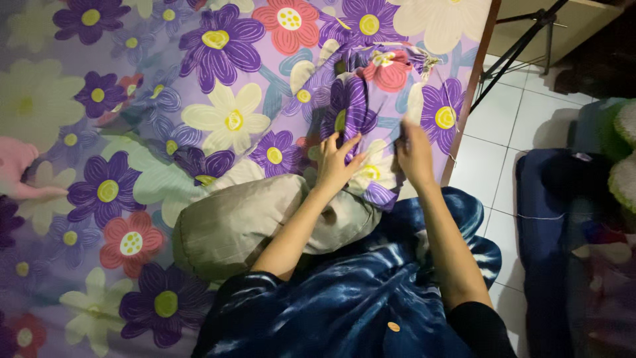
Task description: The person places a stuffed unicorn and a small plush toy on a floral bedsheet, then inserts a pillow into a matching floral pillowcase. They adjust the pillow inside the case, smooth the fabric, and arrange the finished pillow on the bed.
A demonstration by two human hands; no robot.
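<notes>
Two hands working a bunched floral cloth at the edge of a bed.

The left hand (336, 162) lies with fingers spread and its grip released, palm pressing down on the bunched floral cloth (361, 99), a purple piece with red, cream and violet flowers. The right hand (414, 154) is just beside it, its grip clenched on a fold of the same cloth near the bed's edge. The cloth is heaped on the bed (132, 132), whose sheet carries the same flower print, close to the wooden bed frame (472, 93). A grey-beige pillow (245, 222) rests under the left forearm, against the person's blue tie-dyed garment (351, 298). White floor tiles (510, 126) lie to the right.
</notes>
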